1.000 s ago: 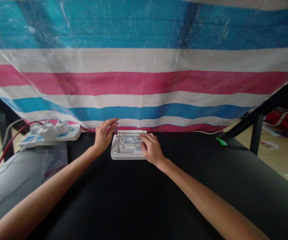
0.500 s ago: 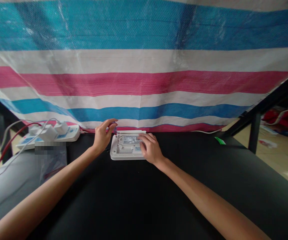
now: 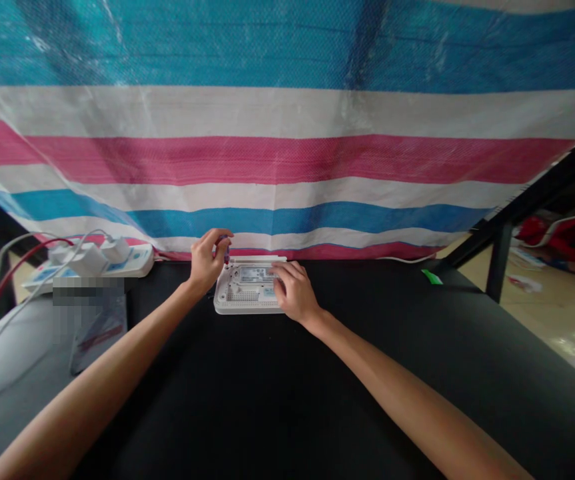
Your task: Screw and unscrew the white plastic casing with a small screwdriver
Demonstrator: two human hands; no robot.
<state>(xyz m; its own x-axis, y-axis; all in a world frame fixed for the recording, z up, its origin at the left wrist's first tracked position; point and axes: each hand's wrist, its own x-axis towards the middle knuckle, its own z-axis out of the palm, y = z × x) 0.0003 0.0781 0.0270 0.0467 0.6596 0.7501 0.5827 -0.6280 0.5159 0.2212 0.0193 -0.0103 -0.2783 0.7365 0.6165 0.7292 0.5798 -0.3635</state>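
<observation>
A white plastic router-like device [image 3: 222,305] lies on the black table, its labelled, vented face up. Pinched upright between the fingers of my left hand [image 3: 206,263] is a small screwdriver [image 3: 226,253] with a purplish handle. Its lower end meets the device's far left corner; the tip is too small to make out. My right hand [image 3: 294,291] lies over the device's right end, fingers stretched across the label and thumb apart, covering that end from view.
At the left stands a white power strip [image 3: 140,261] with plugs and cables. A dark flat packet [image 3: 100,340] lies in front of it. A green scrap [image 3: 432,277] is on the right. Striped sheeting [image 3: 277,160] hangs behind the table [image 3: 267,400], between dark metal posts.
The whole view has shifted slightly, with everything a little higher and further left. My left hand has turned slightly around the screwdriver; my right hand stays on the device.
</observation>
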